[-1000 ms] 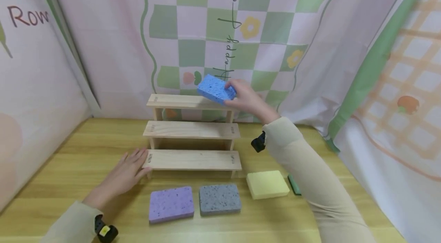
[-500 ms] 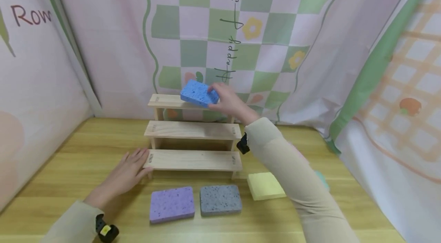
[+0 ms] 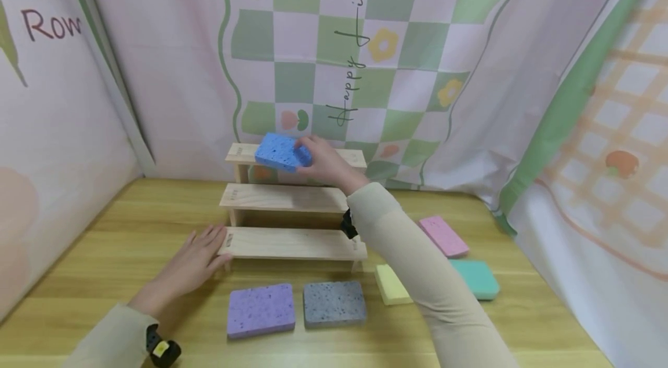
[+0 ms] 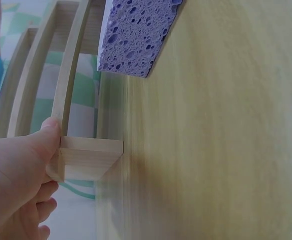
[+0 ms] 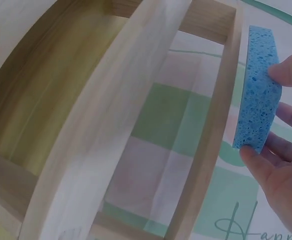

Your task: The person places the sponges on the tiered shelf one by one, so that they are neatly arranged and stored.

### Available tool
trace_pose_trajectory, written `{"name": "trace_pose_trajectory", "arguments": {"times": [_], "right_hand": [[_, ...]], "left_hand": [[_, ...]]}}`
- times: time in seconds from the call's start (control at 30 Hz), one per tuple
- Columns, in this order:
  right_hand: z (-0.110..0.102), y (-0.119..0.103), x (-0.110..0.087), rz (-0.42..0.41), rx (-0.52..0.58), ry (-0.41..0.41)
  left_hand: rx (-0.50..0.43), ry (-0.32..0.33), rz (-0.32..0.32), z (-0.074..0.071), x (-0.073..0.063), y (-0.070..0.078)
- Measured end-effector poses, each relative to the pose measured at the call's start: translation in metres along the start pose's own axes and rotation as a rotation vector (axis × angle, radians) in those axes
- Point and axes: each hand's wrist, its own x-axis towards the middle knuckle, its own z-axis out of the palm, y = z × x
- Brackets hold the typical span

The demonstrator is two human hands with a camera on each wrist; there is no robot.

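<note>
My right hand (image 3: 331,164) pinches a blue sponge (image 3: 282,152) by its right end, thumb on one edge and fingers along the others. In the head view the sponge overlaps the left half of the top step of a three-step wooden display stand (image 3: 292,243); the right wrist view shows a narrow gap between the sponge (image 5: 258,90) and the top board (image 5: 210,125). My left hand (image 3: 190,258) grips the left end of the bottom step, its thumb (image 4: 50,131) against the board's front edge and its fingers on the far side.
In front of the stand lie a purple sponge (image 3: 261,310) and a grey sponge (image 3: 334,304). To the right are a yellow sponge (image 3: 392,287), partly behind my right sleeve, a teal sponge (image 3: 477,279) and a pink one (image 3: 443,236). A checked curtain (image 3: 344,37) hangs close behind.
My right hand has carried the blue sponge left and down, from above the top step's right part to its left half. The left hand stays where it was.
</note>
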Motion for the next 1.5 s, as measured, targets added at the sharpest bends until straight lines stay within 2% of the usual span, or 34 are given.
{"name": "trace_pose_trajectory", "arguments": {"times": [0.3,0.53,0.8,1.23,1.5], "right_hand": [[0.007,-0.004,0.006,-0.003,-0.038,-0.034],[0.012,0.000,0.011,0.011,0.031,-0.031],[0.020,0.001,0.017,-0.013,0.021,0.006],[0.030,-0.005,0.025,-0.067,-0.103,0.086],[0.029,-0.004,0.026,-0.094,-0.098,0.097]], "left_hand": [[-0.002,-0.004,-0.014,-0.002,-0.001,0.002],[0.003,-0.004,-0.012,-0.001,0.000,0.002],[0.006,0.002,-0.014,0.000,-0.001,0.000],[0.004,0.008,-0.003,0.000,-0.002,0.003],[0.012,0.013,0.000,0.001,-0.001,0.002]]}}
